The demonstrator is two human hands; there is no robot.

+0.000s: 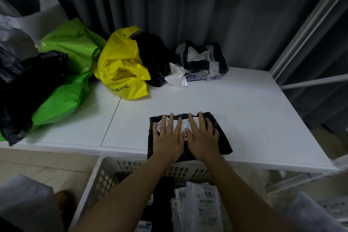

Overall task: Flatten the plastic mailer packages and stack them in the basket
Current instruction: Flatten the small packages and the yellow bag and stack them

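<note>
A black plastic mailer (222, 137) with a white shipping label lies flat on the white table (244, 103), hanging slightly over its front edge. My left hand (167, 137) and my right hand (202, 137) press down on it side by side, palms flat, fingers spread. Below the table edge stands a white slotted basket (105, 177); it holds black and white labelled mailers (203, 205).
At the back of the table lie a yellow bag (120, 68), green bags (71, 47), black bags (37, 77), a crumpled black bag (154, 56) and a bundle of grey and black mailers (203, 62). A grey curtain hangs behind. A white metal frame (308, 34) stands right.
</note>
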